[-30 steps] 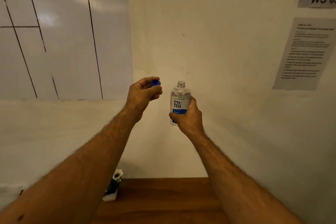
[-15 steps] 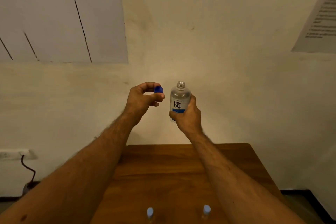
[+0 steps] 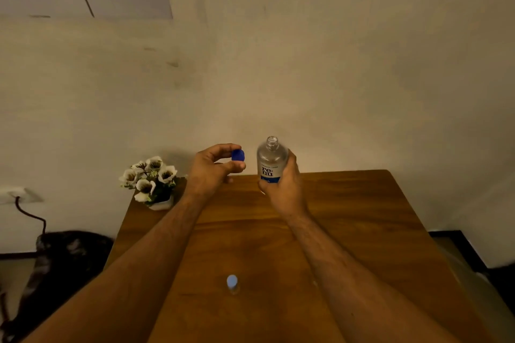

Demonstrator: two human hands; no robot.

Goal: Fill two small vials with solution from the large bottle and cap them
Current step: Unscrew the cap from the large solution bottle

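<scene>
**Bottle opened, vials not yet filled: hands raised over the far half of the table**

The right hand [image 3: 281, 189] is wrapped around the lower body of the large bottle [image 3: 271, 160], which stands upright in the air with its threaded neck bare and open. The left hand [image 3: 213, 168] pinches the blue cap [image 3: 238, 155] between thumb and curled fingers, just left of the bottle and apart from it. One small vial [image 3: 232, 284] with a pale cap stands upright on the near middle of the wooden table [image 3: 362, 217], between the two forearms. A second vial cannot be seen; it may lie behind the right forearm.

Step in hand, as judged: the uncapping of the bottle is complete and pouring has not begun, since the visible vial still carries its cap. The next move appears to call for setting the blue cap down on the table to free the left hand, then opening a vial before the bottle is tilted over it. The vial mouth is narrow, so a slow tilt with the neck held close above it would be prudent.

Edges and room: the table's far edge meets the wall just beyond the hands; its right edge falls away well right of the bottle. A flower pot [image 3: 152, 184] occupies the far left corner, near the left hand. The broad middle of the tabletop, between the hands and the vial, is bare and gives room to lower either object.
</scene>
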